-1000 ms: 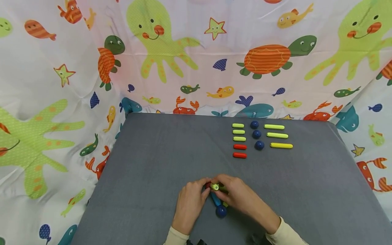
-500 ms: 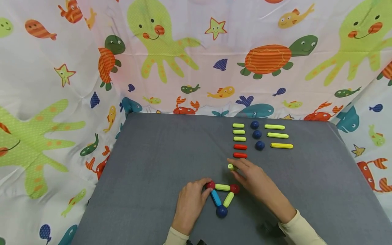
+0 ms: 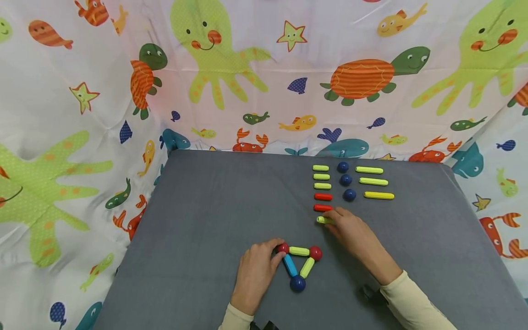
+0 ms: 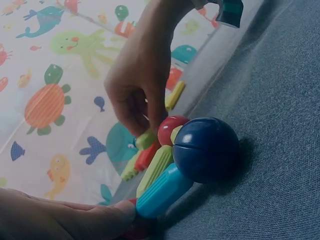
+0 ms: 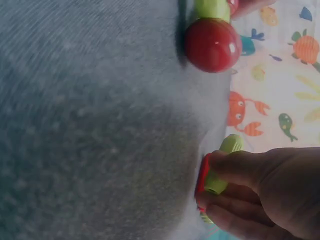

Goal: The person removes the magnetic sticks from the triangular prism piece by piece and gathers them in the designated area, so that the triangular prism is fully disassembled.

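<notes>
My left hand [image 3: 256, 270] pinches the left red ball [image 3: 283, 248] of a flat triangle between thumb and forefinger. From that ball a blue stick [image 3: 290, 266] runs to a dark blue ball [image 3: 298, 283], and a yellow-green stick [image 3: 299, 251] runs to the right red ball [image 3: 315, 253]. Another yellow-green stick [image 3: 307, 267] closes the triangle's right side. Farther back, my right hand [image 3: 356, 233] holds a loose short yellow-green stick [image 5: 230, 145] by its end, just in front of the nearer red stick [image 3: 322, 208]. The left wrist view shows the blue ball [image 4: 206, 150] closest.
Beyond my right hand, short yellow-green sticks [image 3: 321, 177] and red ones lie in a column. Beside them are a column of dark blue balls [image 3: 346, 180] and one of longer yellow sticks [image 3: 378, 195]. A printed curtain [image 3: 264, 91] borders the grey table [image 3: 214, 206].
My right hand has moved away from the triangle, back and to the right, carrying the short yellow-green stick to the column's near end. My left hand has stayed on the red ball.
</notes>
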Tool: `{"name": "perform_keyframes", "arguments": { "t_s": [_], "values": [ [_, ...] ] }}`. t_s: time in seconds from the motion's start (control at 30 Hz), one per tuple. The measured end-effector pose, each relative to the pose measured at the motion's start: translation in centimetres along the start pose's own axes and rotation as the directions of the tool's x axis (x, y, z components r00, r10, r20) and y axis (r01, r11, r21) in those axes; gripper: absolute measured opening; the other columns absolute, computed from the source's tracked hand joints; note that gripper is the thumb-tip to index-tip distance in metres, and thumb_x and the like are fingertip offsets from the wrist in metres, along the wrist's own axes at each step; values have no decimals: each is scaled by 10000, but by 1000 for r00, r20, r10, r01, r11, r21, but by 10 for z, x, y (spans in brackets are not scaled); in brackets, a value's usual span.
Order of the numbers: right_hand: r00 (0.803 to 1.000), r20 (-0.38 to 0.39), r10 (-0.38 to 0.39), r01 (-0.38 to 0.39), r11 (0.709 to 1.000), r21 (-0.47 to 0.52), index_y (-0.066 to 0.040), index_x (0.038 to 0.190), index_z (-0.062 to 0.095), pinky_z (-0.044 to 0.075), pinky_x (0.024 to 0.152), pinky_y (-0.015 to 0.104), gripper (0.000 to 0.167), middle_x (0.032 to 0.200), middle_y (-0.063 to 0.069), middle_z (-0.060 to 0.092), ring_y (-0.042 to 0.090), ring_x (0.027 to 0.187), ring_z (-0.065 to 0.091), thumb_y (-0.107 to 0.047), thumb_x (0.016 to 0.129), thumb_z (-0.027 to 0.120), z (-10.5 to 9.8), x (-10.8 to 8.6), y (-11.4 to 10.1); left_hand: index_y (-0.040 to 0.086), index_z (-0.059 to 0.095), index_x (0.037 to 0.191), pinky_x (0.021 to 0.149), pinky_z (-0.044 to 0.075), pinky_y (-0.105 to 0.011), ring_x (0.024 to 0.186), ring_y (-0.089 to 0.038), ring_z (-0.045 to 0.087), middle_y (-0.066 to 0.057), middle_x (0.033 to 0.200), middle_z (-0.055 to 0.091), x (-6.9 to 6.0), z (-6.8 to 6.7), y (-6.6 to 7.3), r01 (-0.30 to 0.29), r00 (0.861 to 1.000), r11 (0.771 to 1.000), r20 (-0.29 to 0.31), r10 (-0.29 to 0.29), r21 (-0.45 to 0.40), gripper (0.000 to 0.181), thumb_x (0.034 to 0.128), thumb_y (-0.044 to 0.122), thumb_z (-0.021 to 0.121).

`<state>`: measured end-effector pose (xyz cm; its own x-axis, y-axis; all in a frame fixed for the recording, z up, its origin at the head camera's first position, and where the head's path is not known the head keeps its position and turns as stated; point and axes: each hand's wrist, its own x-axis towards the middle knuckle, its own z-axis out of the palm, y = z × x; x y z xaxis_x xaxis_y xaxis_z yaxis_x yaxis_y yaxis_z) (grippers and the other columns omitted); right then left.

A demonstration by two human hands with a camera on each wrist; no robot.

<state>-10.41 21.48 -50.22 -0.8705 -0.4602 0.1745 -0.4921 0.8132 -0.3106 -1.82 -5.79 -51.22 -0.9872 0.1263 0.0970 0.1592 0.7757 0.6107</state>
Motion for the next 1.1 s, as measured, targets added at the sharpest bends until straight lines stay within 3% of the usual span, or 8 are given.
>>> {"name": "perform_keyframes", "arguments": {
  "t_s": [0.33, 0.57, 1.1],
  "values": [
    [999, 43, 8, -5, 998, -69, -83, 1163, 789, 613, 697, 429, 313, 974, 36, 689, 201, 822, 644, -79, 866, 887, 8, 0, 7, 182, 812, 1168, 535, 505, -266, 704, -107, 696, -11, 1036, 808, -2, 1, -1, -10, 1000, 1000, -13, 10, 8, 263, 924, 276, 840],
    [999, 30, -11, 14, 993, -114, -84, 1132, 792, 606, 685, 425, 300, 954, 43, 694, 216, 805, 639, -92, 852, 901, 9, 4, 8, 178, 809, 1168, 533, 504, -276, 691, -113, 691, -13, 1032, 807, -1, 1, -1, -2, 1000, 1000, -12, 2, 3, 262, 925, 271, 837],
    [1000, 22, -19, 21, 993, -118, -102, 1164, 782, 614, 729, 440, 329, 1025, 56, 706, 229, 852, 669, -140, 861, 905, 5, 5, 3, 179, 809, 1169, 538, 502, -271, 691, -113, 683, -18, 1038, 806, -1, -1, -1, -10, 1000, 1000, -11, 10, 8, 254, 929, 256, 837]
  ]
}}
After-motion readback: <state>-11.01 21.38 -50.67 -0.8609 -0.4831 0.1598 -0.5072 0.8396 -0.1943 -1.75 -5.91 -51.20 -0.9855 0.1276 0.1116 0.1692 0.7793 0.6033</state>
